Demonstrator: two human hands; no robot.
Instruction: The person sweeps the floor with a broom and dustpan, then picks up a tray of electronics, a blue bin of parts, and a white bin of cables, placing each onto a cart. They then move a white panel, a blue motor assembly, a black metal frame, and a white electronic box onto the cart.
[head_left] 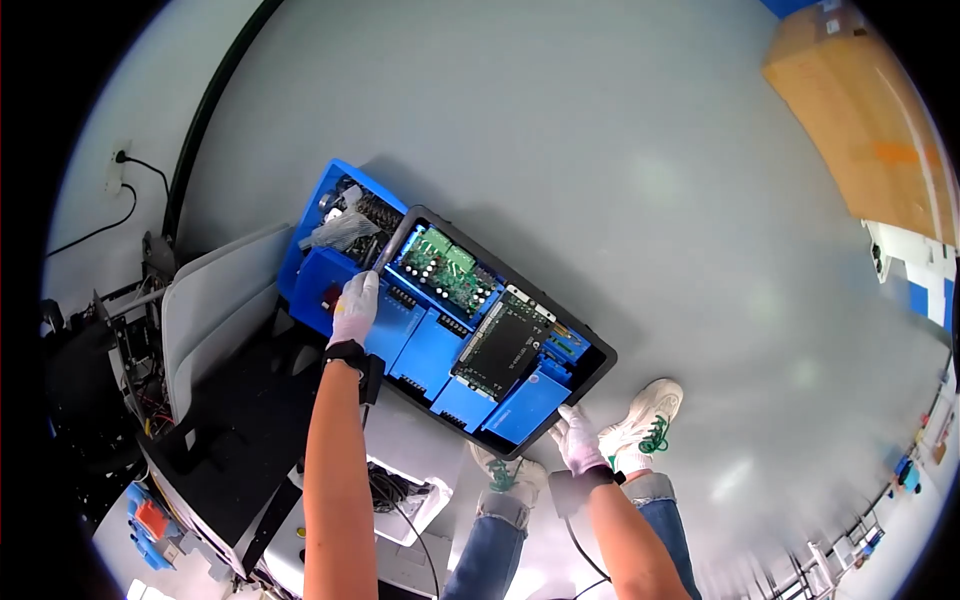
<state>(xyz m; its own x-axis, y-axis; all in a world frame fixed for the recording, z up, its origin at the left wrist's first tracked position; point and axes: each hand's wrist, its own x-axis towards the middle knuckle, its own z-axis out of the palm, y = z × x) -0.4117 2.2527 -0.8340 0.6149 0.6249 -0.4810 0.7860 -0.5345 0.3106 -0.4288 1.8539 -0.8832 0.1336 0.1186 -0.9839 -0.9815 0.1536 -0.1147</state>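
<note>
A black crate (562,309) is held at its two ends, with both my hands in white gloves. My left hand (355,308) closes on the crate's left end, next to a blue bin (302,250). On the near right corner, my right hand (577,438) grips the rim; some of its fingertips are hidden. Inside the crate lie several blue power supply units (425,352), a green circuit board (445,272) and a black-covered board (503,345) resting across them. Metal parts and a clear plastic bag (343,230) fill the blue bin.
White panels (220,300) and dark equipment (90,390) stand at the left by the wall. A large cardboard box (860,120) is at the upper right. My shoes (650,415) are on the grey floor (640,130) just below the crate. A white container (410,510) with cables sits near my left forearm.
</note>
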